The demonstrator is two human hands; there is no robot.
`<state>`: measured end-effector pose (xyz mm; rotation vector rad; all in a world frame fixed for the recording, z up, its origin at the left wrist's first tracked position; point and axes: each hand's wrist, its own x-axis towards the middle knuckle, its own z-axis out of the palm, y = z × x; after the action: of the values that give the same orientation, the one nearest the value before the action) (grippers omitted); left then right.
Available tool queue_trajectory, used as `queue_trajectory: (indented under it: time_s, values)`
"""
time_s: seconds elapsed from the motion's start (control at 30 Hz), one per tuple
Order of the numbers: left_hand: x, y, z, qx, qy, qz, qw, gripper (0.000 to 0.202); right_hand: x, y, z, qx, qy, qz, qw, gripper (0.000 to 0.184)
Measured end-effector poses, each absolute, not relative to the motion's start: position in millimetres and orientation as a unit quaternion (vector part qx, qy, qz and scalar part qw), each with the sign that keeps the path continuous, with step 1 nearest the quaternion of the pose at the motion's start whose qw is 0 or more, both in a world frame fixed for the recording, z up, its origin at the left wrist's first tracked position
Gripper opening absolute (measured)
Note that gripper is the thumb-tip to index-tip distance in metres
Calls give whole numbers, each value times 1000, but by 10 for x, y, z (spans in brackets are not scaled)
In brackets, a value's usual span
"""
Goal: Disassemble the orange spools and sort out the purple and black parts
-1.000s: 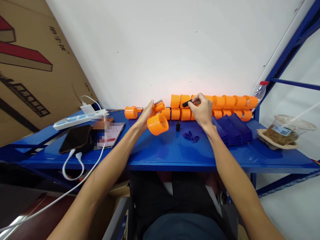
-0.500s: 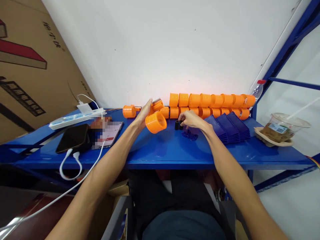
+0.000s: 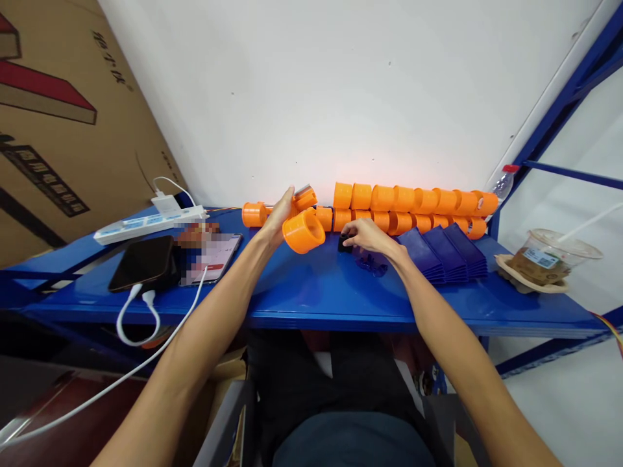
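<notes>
The small black cylinder (image 3: 344,244) sits on the blue shelf (image 3: 316,295), just near of the orange row. The right hand (image 3: 368,235) now has its fingertips drawn together on it. A second ago that hand was up at the far row, pinching a dark piece. Half a second ago it had dropped to the shelf beside the cylinder. The left hand (image 3: 278,219) has hardly moved. Its fingers stay wrapped round the orange ring assembly (image 3: 304,231), held tilted just above the shelf, left of the black cylinder and close to it.

Just near of the right hand lie a few small dark blue parts (image 3: 370,263). To its right is a fanned stack of dark blue plates (image 3: 445,253). The row of orange cylinders (image 3: 418,201) runs along the far wall, two high, with one lone orange piece (image 3: 254,214) further left. A plastic bottle (image 3: 501,182) stands at the row's right end, and a drink cup (image 3: 548,256) rests at the shelf's right side. At the left are a power strip (image 3: 146,224), a black phone (image 3: 143,263) with a white cable (image 3: 139,311), and a leaning cardboard box (image 3: 53,130). Nothing lies between the two hands.
</notes>
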<state>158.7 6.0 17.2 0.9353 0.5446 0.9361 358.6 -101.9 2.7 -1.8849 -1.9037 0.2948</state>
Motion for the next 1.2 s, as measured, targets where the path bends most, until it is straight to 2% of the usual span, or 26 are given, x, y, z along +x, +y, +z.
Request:
queue_trajectory:
  time_s: [0.27, 0.87, 1.2]
  values:
    - [1564, 200, 137, 415, 235, 443, 759, 45, 3468, -857, 3, -662, -676, 192, 260, 24]
    - [1556, 156, 185, 416, 221, 445, 762, 47, 3423, -819, -47, -654, -697, 159, 248, 26]
    - [1563, 59, 243, 416, 243, 438, 758, 48, 3436, -674, -109, -654, -680, 180, 277, 22]
